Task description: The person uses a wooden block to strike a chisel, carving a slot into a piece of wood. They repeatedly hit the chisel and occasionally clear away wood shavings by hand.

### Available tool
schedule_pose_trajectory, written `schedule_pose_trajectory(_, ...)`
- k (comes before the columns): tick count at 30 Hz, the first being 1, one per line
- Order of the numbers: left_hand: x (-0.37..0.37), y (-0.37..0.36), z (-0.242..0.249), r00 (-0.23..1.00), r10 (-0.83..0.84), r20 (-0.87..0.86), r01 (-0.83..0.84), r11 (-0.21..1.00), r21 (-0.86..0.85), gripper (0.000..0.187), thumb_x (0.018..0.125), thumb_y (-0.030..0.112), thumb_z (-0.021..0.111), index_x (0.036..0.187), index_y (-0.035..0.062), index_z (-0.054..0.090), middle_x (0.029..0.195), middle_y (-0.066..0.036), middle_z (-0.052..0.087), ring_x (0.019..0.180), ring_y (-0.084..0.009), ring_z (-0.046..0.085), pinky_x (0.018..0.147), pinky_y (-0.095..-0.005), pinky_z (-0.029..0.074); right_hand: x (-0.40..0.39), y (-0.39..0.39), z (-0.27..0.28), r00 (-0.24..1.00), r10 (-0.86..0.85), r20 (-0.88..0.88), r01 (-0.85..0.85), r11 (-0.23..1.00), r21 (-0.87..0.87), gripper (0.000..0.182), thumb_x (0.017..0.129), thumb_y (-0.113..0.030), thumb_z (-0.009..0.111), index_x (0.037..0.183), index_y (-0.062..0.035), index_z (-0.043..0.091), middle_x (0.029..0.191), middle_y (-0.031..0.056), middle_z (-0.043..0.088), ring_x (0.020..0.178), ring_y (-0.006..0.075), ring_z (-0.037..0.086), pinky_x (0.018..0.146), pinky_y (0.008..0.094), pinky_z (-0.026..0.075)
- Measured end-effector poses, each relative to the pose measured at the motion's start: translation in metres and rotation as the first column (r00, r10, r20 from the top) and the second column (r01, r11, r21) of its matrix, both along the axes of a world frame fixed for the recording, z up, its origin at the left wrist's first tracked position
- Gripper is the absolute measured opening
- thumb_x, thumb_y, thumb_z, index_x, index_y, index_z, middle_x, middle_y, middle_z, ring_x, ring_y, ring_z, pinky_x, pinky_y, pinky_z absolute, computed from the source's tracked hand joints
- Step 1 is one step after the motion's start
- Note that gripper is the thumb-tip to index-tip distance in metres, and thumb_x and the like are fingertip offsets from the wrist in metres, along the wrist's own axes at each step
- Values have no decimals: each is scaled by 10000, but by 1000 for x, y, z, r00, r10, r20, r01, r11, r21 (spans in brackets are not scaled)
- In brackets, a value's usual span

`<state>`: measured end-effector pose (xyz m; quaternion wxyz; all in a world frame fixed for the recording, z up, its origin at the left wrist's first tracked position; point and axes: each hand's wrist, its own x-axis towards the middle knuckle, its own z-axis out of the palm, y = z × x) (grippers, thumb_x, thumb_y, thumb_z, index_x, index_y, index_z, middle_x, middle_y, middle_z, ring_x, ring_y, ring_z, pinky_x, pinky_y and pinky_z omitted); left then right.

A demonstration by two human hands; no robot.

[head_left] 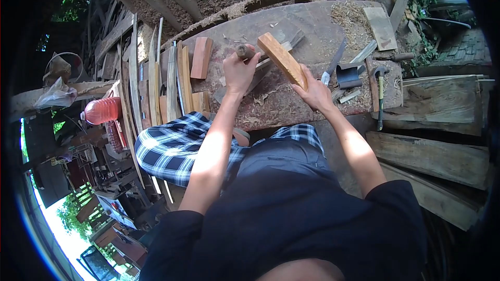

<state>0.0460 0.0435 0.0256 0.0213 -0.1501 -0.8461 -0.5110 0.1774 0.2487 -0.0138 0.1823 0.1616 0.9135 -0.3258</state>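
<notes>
My left hand [239, 77] is closed around the round wooden handle [245, 51] of a tool; its working end cannot be made out clearly. My right hand [315, 91] grips the near end of a rectangular wooden block [283, 60], which slants up and to the left above the workbench [312, 21]. The block's far end comes close to the left hand, just to its right. Behind the block, a grey flat strip [296, 39] lies on the bench, partly hidden. Left of my left hand lies a reddish wooden block [201, 58].
On the bench's right are a handsaw [336, 62], a dark curved piece [349, 75], a hammer [380, 93] and a flat board [380, 28]. Long wooden strips [156, 83] stand along the left edge, beside a bottle of pink liquid [101, 111]. Planks [432, 156] are stacked at right.
</notes>
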Motion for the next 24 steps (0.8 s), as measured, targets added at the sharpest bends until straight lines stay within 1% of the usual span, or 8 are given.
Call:
schedule_pose_trajectory(6, 4, 1, 0, 1000, -7, -31, 9, 998, 63, 187, 817, 50, 786, 984, 19, 708, 764, -47, 704, 700, -60, 625, 647, -250, 515, 0, 4, -5, 999, 26, -19, -26, 999, 20, 823, 892, -515, 612, 1566, -230, 235, 1048, 266, 705, 991, 456, 682, 856, 547, 540)
schedule_pose_trajectory(8, 6, 2, 3, 1000, -9, -11, 9, 1000, 19, 189, 818, 48, 786, 986, 17, 707, 767, -48, 703, 703, -61, 625, 649, -254, 516, 0, 4, -7, 1000, 22, -2, -22, 1000, 3, 841, 899, -564, 589, 1576, -243, 205, 1045, 300, 687, 995, 484, 665, 878, 552, 522)
schedule_pose_trajectory(9, 8, 1, 3, 1000, -6, 10, 6, 1000, -25, 190, 819, 46, 786, 989, 15, 706, 771, -50, 702, 707, -63, 626, 651, -258, 517, 2, 3, -6, 1000, 18, 0, -18, 1000, 2, 841, 899, -564, 589, 1576, -243, 205, 1045, 300, 687, 995, 484, 665, 878, 552, 522)
schedule_pose_trajectory(13, 14, 2, 3, 1000, -19, -8, 19, 1000, -19, 188, 820, 43, 785, 986, 13, 702, 779, -57, 705, 705, -72, 629, 650, -266, 518, 3, 1, -6, 1000, 7, -29, -7, 1000, 0, 818, 892, -507, 614, 1559, -222, 235, 1029, 267, 708, 969, 465, 684, 845, 556, 541)
schedule_pose_trajectory(16, 15, 2, 3, 995, -32, -91, 37, 998, 51, 195, 819, 50, 788, 990, 17, 698, 781, -71, 706, 699, -80, 639, 649, -271, 519, 1, 1, -5, 1000, 6, -27, -6, 1000, 0, 817, 891, -503, 616, 1558, -223, 237, 1027, 268, 707, 966, 466, 684, 845, 556, 541)
schedule_pose_trajectory(19, 15, -2, 3, 996, -9, -93, 13, 999, 37, 205, 817, 63, 791, 994, 26, 697, 784, -83, 711, 692, -100, 658, 656, -279, 527, 4, 2, -6, 999, 1, -35, -1, 1000, -8, 817, 890, -502, 620, 1557, -224, 239, 1023, 269, 707, 963, 467, 683, 845, 556, 541)
schedule_pose_trajectory(21, 12, -5, 2, 997, 1, -83, -5, 999, -46, 214, 814, 76, 796, 1001, 35, 702, 783, -92, 715, 698, -117, 677, 669, -284, 537, 2, 0, -6, 998, 0, -63, -2, 1000, -21, 818, 888, -503, 622, 1556, -224, 241, 1019, 270, 707, 961, 467, 683, 844, 556, 541)
schedule_pose_trajectory(24, 10, -5, -1, 998, 2, -70, -5, 999, -41, 211, 814, 78, 795, 999, 36, 705, 782, -94, 720, 701, -127, 687, 672, -287, 542, 3, 1, -5, 999, -3, -33, 3, 1000, -5, 820, 885, -500, 626, 1556, -222, 245, 1020, 267, 708, 958, 468, 683, 843, 556, 541)
